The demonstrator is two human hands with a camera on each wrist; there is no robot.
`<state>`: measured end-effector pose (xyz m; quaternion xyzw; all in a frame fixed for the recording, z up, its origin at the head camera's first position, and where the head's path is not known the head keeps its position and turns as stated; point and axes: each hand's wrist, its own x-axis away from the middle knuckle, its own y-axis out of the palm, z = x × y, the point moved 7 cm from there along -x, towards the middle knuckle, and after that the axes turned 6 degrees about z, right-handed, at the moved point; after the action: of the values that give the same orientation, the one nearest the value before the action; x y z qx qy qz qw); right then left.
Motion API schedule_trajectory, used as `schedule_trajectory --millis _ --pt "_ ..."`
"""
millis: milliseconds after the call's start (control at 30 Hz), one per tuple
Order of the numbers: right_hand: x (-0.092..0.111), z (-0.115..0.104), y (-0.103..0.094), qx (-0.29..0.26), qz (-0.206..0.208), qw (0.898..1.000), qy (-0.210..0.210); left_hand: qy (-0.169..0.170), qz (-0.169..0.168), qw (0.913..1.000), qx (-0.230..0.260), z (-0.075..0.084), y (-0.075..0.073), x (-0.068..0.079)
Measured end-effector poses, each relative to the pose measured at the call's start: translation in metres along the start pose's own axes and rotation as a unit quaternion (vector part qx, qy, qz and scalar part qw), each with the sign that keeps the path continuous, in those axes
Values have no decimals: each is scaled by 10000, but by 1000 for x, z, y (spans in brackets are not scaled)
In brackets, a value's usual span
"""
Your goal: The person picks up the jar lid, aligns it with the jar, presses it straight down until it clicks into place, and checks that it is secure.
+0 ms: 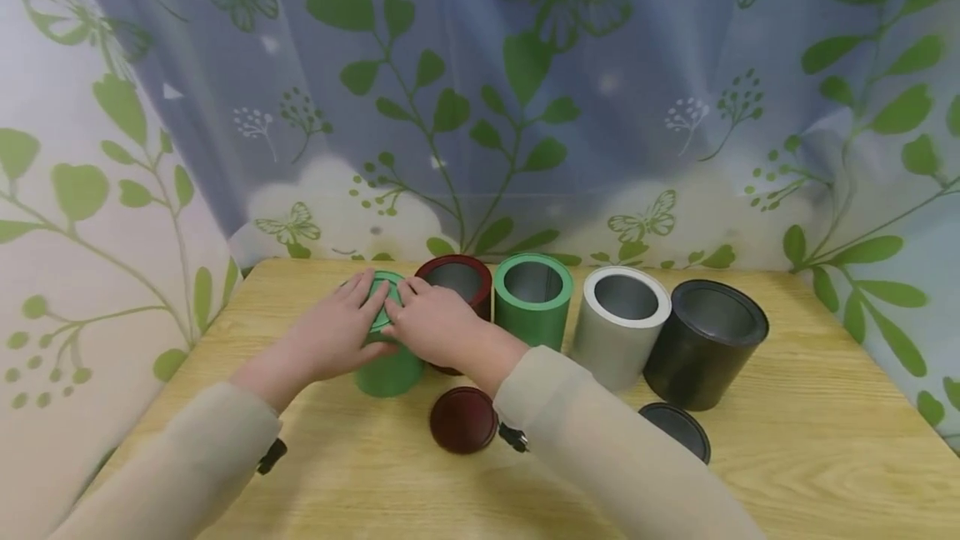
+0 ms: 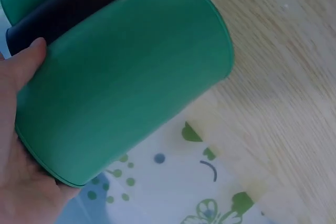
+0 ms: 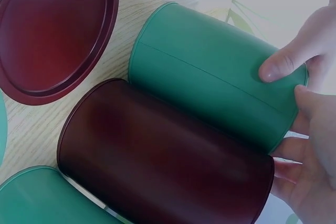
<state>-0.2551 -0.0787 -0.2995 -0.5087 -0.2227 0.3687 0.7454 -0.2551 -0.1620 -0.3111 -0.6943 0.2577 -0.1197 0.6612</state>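
Observation:
A green can (image 1: 390, 369) stands upright at the left of a row of cans, with a green lid (image 1: 386, 294) on its top. Fingers of my left hand (image 1: 337, 323) lie extended over the lid, and its thumb rests on the can's side. From the other side my right hand (image 1: 435, 315) presses on the same lid, its thumb at the rim in the right wrist view. A dark red can (image 3: 163, 156) stands close against the green one. Part of the lid is hidden under both hands.
To the right stand an open green can (image 1: 532, 319), a white can (image 1: 618, 348) and a black can (image 1: 697, 357). A dark red lid (image 1: 463, 421) and a black lid (image 1: 678, 430) lie on the wooden table (image 1: 360, 473). A patterned curtain (image 1: 480, 107) hangs behind.

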Motion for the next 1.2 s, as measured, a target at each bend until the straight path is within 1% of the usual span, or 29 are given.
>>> schedule_trajectory --millis 133,267,367,467,567,667,733,800,867,1033,1133,1200 --pt "-1 0 0 53 69 10000 -33 -26 167 9998 123 -4 1 1" --pt "-2 1 2 32 -80 9999 73 -169 310 9993 153 -5 1 5" --pt "0 1 6 -225 -271 9992 190 -251 355 9990 34 -2 1 12" --pt "4 3 11 -583 -389 9968 374 -238 442 9987 -120 4 0 18" --pt "9 4 11 -843 -299 9951 421 -305 562 9979 -124 8 -3 24" --pt "17 5 6 -990 -109 9945 324 -397 678 9969 -87 10 -8 32" --pt "23 4 3 -1095 -41 9937 217 -398 670 9969 -98 13 -11 39" --pt "30 3 1 -1164 -12 9931 159 -347 650 9972 -151 15 -14 47" --pt "37 5 1 -1241 14 9922 151 -286 671 9972 -170 19 -17 51" --pt "59 13 3 -1374 114 9902 217 -7 988 9949 -199 36 -24 53" --pt "73 13 6 -1431 186 9894 167 257 1132 9931 -174 49 -22 56" --pt "81 11 10 -1466 199 9889 105 418 1157 9923 -154 58 -18 59"
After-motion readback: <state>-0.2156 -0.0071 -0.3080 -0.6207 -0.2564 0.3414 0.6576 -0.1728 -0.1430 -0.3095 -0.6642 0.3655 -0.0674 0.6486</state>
